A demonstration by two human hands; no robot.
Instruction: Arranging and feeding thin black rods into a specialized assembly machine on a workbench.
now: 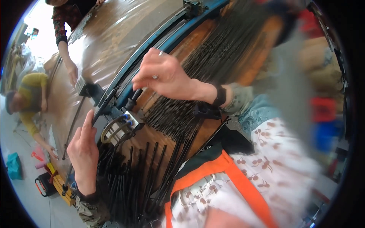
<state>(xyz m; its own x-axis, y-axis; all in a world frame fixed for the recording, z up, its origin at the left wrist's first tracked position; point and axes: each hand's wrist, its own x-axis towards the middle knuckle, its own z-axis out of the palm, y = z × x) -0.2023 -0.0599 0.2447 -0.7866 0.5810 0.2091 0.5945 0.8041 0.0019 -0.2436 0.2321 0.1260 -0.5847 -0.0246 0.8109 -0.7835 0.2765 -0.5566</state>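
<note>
My right hand (165,74) is closed around the top of a black lever knob (134,99) that rises from a blue metal frame (152,41). My left hand (83,150) lies flat, fingers together and stretched, against the edge of a grey metal part beside a curved metal handle (114,127). Below both hands run several rows of black rods and springs (178,110) on a brown wooden board. My hands are apart from each other.
A wide brown shiny sheet (102,41) spreads beyond the blue frame. A person in a patterned sleeve rests a hand (72,74) on it. Another person in yellow (28,98) bends at its left edge. Orange and teal tools (43,184) lie on the floor.
</note>
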